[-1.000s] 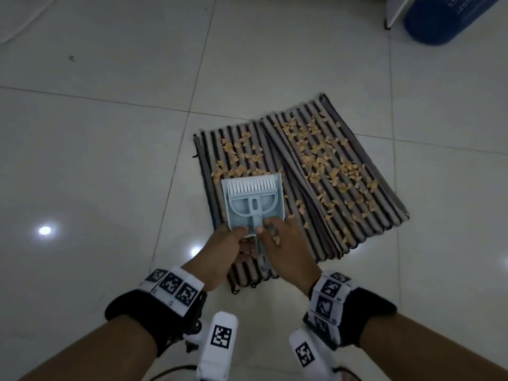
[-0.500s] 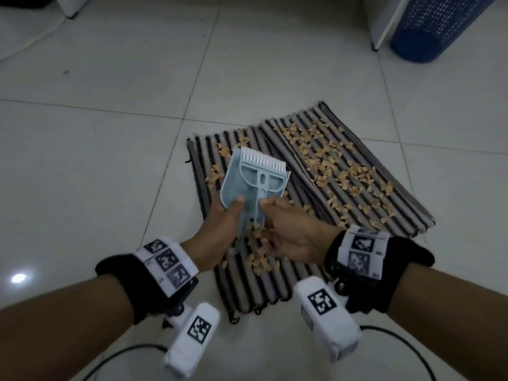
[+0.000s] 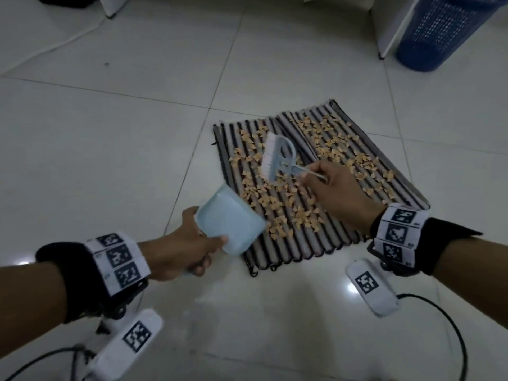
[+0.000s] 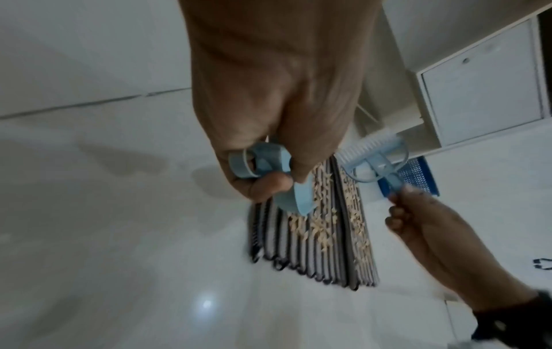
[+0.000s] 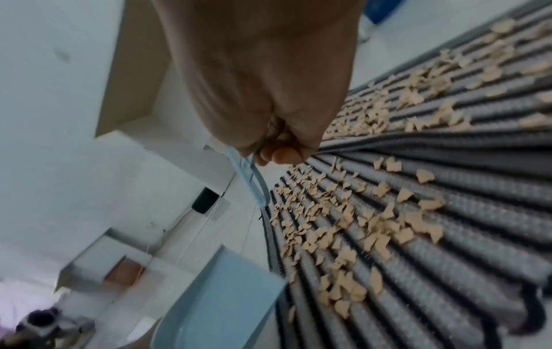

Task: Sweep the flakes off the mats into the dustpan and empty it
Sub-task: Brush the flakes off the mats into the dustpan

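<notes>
Two striped grey-and-black mats (image 3: pixel 324 240) lie side by side on the tiled floor, strewn with tan flakes (image 3: pixel 277 204). My left hand (image 3: pixel 187 248) grips the handle of a light blue dustpan (image 3: pixel 229 222), held in the air at the near mat's left edge with its underside up. My right hand (image 3: pixel 327 188) pinches the handle of a small blue brush (image 3: pixel 277 158) with white bristles, held above the near mat. In the left wrist view the dustpan handle (image 4: pixel 260 163) sits in my fingers, the brush (image 4: pixel 373 158) beyond. The right wrist view shows flakes (image 5: pixel 358 226) and the dustpan (image 5: pixel 221 307) below.
A blue mesh bin (image 3: pixel 442 31) stands at the back right beside white furniture (image 3: pixel 390 26). Another white furniture leg (image 3: pixel 112 4) is at the back left. Cables (image 3: pixel 445 325) trail on the floor near my wrists.
The brush and dustpan, nested together before, have come apart. My left hand drew the dustpan down-left and turned it over; my right hand lifted the brush over the mat.
</notes>
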